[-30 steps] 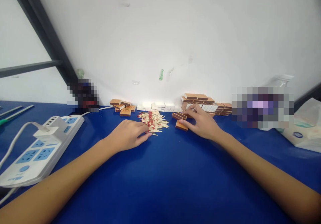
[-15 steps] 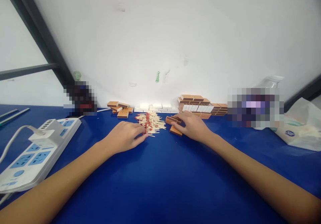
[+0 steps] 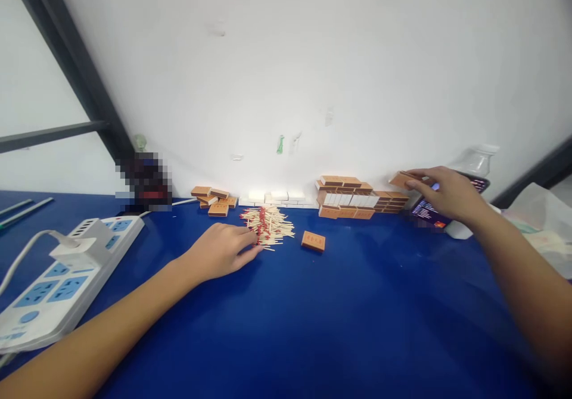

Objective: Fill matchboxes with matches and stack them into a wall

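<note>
A heap of red-tipped matches [image 3: 269, 226] lies on the blue table [image 3: 313, 315] near the wall. My left hand [image 3: 221, 255] rests at the heap's near left edge, fingers curled with the tips touching the matches. My right hand [image 3: 447, 193] is raised at the right, pinching an orange matchbox [image 3: 401, 179] above the right end of a stacked row of orange matchboxes [image 3: 357, 198]. One single orange matchbox [image 3: 313, 241] lies flat on the table right of the heap.
A white power strip [image 3: 67, 274] with a plugged charger sits at the left. Loose orange matchboxes [image 3: 214, 198] and white inner trays [image 3: 279, 197] line the wall. A phone [image 3: 429, 211], a plastic bottle [image 3: 476, 161] and a plastic bag [image 3: 540, 232] are at the right.
My right hand has lifted from beside the matches and swung right to the end of the stacked row, carrying one matchbox; one box stays on the table. My left hand has barely moved.
</note>
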`<state>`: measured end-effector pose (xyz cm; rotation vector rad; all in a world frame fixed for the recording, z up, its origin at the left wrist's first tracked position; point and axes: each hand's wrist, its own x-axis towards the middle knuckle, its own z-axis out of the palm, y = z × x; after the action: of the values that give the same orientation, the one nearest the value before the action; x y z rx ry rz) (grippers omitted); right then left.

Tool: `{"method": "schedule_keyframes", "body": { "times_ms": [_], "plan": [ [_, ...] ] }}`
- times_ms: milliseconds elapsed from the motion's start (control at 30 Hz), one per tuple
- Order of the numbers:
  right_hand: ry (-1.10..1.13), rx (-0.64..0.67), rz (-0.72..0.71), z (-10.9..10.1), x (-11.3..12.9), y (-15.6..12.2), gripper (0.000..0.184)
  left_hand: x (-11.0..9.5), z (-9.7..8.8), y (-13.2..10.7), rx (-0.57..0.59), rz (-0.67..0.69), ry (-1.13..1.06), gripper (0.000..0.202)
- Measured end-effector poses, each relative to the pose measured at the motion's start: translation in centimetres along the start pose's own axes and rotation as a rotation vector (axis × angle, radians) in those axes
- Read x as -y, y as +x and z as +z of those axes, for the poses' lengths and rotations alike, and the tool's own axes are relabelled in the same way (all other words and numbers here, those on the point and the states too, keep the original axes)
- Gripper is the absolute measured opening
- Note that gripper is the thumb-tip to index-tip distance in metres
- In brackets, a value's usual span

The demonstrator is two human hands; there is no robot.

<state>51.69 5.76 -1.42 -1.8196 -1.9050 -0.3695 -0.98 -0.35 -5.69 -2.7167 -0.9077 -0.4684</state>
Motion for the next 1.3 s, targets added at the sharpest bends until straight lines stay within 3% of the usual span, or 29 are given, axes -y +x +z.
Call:
{"method": "schedule_keyframes", "body": {
  "times_ms": [167,300,800,1100,1300],
  "plan": [
    [0.042,0.091,-0.061,2.6,0.0,0.4,0.04,0.4,0.2,0.0,-0.023,-0.012,-0.005,0.035],
    [0.048,0.053,-0.065,3.6,0.6,0.4,0.04,0.5,0.4,0.0,-0.034,-0.004,-0.014,0.037],
    [-0.06,-0.18,0.14,5.2,2.5,-1.1,0.05,0.4,0.3,-0.1,-0.026,-0.005,-0.007,0.035],
    [0.036,-0.181,0.107,7.0,1.8,-1.9,0.043,0.4,0.0,-0.1,0.014,-0.025,-0.004,0.035],
    [0.069,-0.168,0.101,6.8,1.9,-2.1,0.038,0.3,0.1,-0.1,0.022,-0.017,-0.001,0.038]
  ]
}}
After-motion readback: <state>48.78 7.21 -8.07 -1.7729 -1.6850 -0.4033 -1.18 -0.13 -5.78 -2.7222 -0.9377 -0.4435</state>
